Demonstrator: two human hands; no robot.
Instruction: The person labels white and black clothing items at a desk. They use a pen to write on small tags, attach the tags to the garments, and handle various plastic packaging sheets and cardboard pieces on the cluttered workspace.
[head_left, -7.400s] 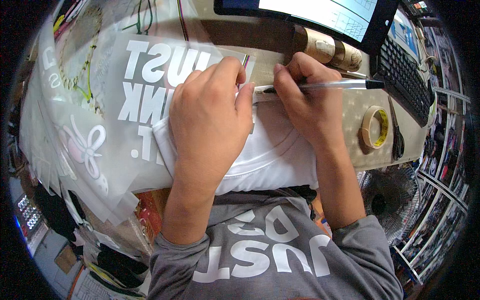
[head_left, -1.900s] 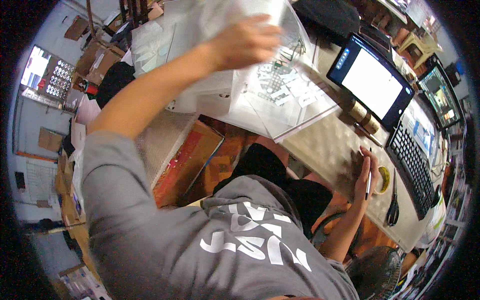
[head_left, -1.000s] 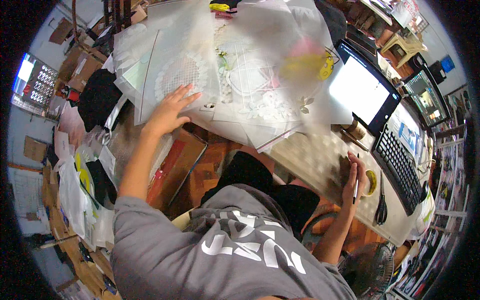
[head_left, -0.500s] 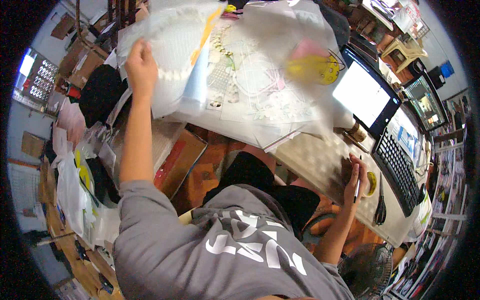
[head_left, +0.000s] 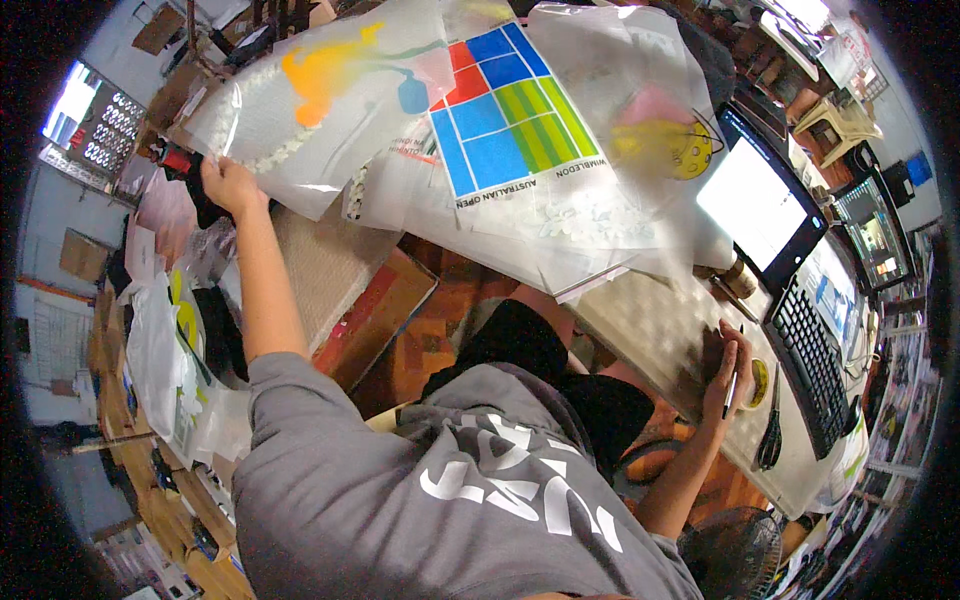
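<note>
My left hand (head_left: 235,187) is closed on the lower left edge of a clear plastic sheet (head_left: 235,115), lifted and curling above the left end of the table. Orange and teal shapes show through it, and whitish shapes run along it. Just right of it lies a sheet printed with blue, red and green blocks (head_left: 510,110). Clear sheets with a pink and yellow design (head_left: 655,140) cover the table further right. My right hand (head_left: 735,372) rests near the table's front edge, its fingers closed around a slim white pen (head_left: 730,393).
Beside my right hand are a yellow tape roll (head_left: 760,383) and black scissors (head_left: 770,438). A black keyboard (head_left: 808,350) and a lit screen (head_left: 752,205) stand beyond. Below the table's left end sits a cardboard box (head_left: 385,305). A fan (head_left: 735,550) stands at the lower right.
My left hand has moved left and down, swinging the clear sheet leftward. The sheet with blue, red and green blocks now shows. My right hand still holds the pen.
</note>
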